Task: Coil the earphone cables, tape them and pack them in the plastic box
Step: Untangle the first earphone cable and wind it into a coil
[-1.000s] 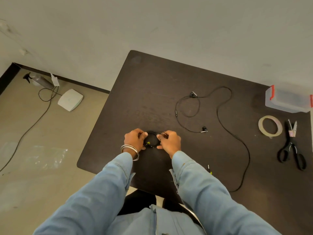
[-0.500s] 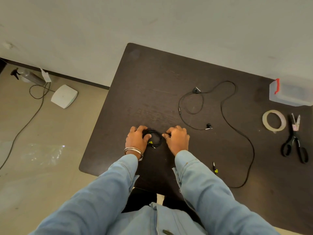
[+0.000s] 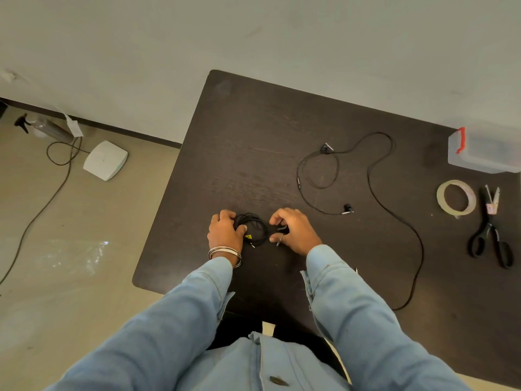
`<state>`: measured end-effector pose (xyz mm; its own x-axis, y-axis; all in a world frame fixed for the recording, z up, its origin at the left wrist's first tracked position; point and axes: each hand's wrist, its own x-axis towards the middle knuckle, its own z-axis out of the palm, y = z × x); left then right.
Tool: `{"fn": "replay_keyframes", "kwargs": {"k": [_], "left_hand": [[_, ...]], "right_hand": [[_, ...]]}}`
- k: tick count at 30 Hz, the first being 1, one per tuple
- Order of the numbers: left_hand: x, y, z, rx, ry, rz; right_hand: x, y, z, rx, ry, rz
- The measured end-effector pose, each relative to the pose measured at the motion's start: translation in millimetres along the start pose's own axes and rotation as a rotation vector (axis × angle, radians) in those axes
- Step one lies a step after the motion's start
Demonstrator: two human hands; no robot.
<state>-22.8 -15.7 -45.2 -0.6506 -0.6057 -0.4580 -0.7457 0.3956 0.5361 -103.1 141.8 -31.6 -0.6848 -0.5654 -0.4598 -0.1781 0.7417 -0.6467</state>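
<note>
Dark table [image 3: 282, 131] against pale wall [image 3: 253, 38], beige floor [image 3: 70, 277].

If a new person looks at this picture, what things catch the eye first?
First, the two hands at the table's near edge: the left hand holds a coiled black earphone cable, with the right hand beside it. Next, a loose earphone cable sprawls mid-table, and a tape roll and scissors lie far right.

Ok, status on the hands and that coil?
Left hand grips coiled earphone cable on table. Right hand beside it, pinching something small and dark. Second earphone cable uncoiled. Tape roll, plastic box untouched.
</note>
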Motion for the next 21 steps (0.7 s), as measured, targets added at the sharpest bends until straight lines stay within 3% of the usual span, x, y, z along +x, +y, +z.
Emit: {"fn": "replay_keyframes", "kwargs": {"k": [5, 8, 10, 15, 21], "left_hand": [[3, -2, -4, 0.036, -0.015, 0.172], [4, -4, -5, 0.036, -0.027, 0.23], [4, -4, -5, 0.03, -0.05, 0.197], [2, 0, -2, 0.091, -0.09, 0.075], [1, 1, -1, -0.045, -0.095, 0.001]], "right_hand": [[2, 3, 3, -0.017, 0.163, 0.056], [5, 0, 11, 0.197, 0.277, 0.225], [6, -4, 15, 0.334, 0.313, 0.325], [3, -7, 26, 0.037, 0.316, 0.286], [-1, -13, 34, 0.075, 0.27, 0.35]]}}
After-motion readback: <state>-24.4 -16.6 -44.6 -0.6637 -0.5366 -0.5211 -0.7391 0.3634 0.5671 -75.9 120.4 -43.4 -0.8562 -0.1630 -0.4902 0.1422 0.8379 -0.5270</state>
